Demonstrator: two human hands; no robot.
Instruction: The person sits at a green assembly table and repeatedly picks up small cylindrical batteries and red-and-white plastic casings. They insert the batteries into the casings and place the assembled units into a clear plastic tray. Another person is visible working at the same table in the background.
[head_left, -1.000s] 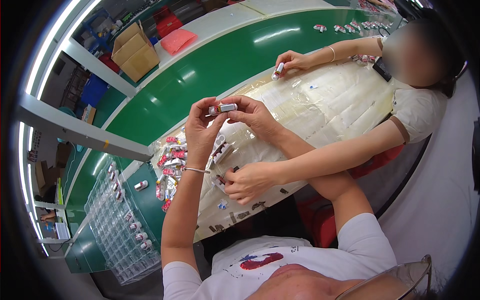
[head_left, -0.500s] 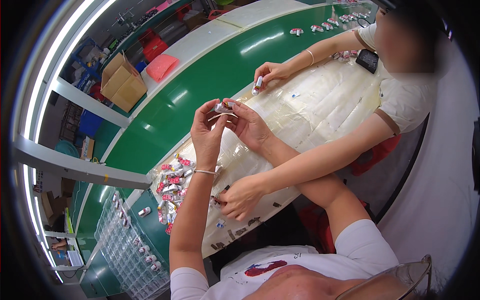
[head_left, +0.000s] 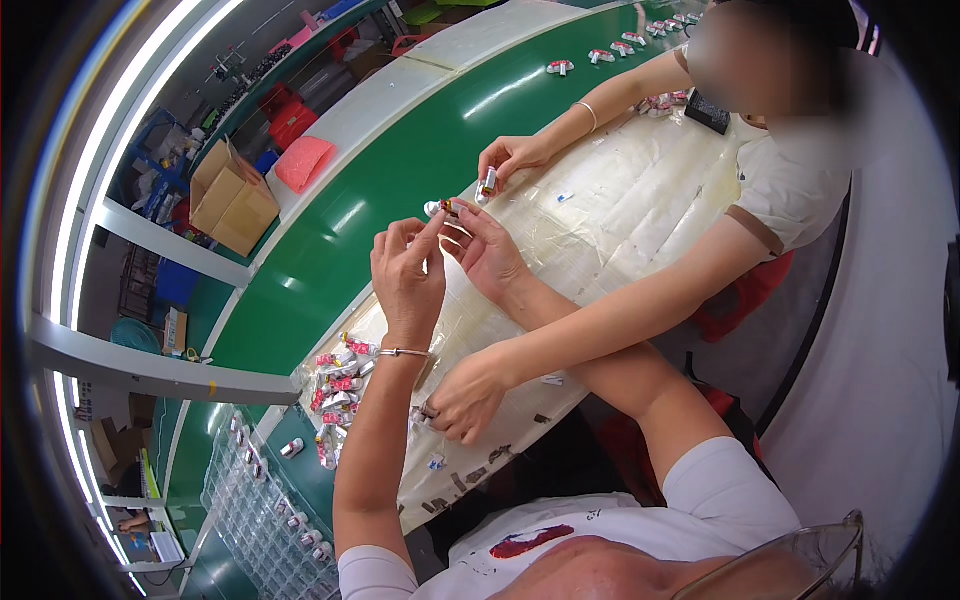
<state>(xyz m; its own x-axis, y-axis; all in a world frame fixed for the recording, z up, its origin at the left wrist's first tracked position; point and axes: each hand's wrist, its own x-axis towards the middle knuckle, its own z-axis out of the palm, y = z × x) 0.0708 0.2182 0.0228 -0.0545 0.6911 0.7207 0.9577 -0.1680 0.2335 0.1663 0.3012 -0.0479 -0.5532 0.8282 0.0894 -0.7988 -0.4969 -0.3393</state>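
Observation:
In front of me, above the work surface, my right hand (head_left: 488, 255) pinches a small white piece with red and yellow markings (head_left: 444, 208) between thumb and fingers. My left hand (head_left: 408, 270) is at the same piece, its index fingertip pressed to the near side and its other fingers curled; its grip is partly hidden. Below my left wrist lies a heap of similar white-and-red pieces (head_left: 340, 385). A co-worker's hand (head_left: 512, 155) holds another such piece (head_left: 487, 186) just beyond mine. The co-worker's other hand (head_left: 465, 398) reaches across my right forearm, touching something small on the surface.
A green conveyor belt (head_left: 400, 165) curves along the far side, carrying several pieces (head_left: 560, 67). At lower left lies a clear compartment tray (head_left: 255, 520) with some pieces. A grey metal post (head_left: 170, 362) crosses the left. A cardboard box (head_left: 235, 205) stands beyond the belt.
My left fingers have shifted on the piece, with the index finger now straighter against it. The piece has turned slightly. The whole view has moved a little.

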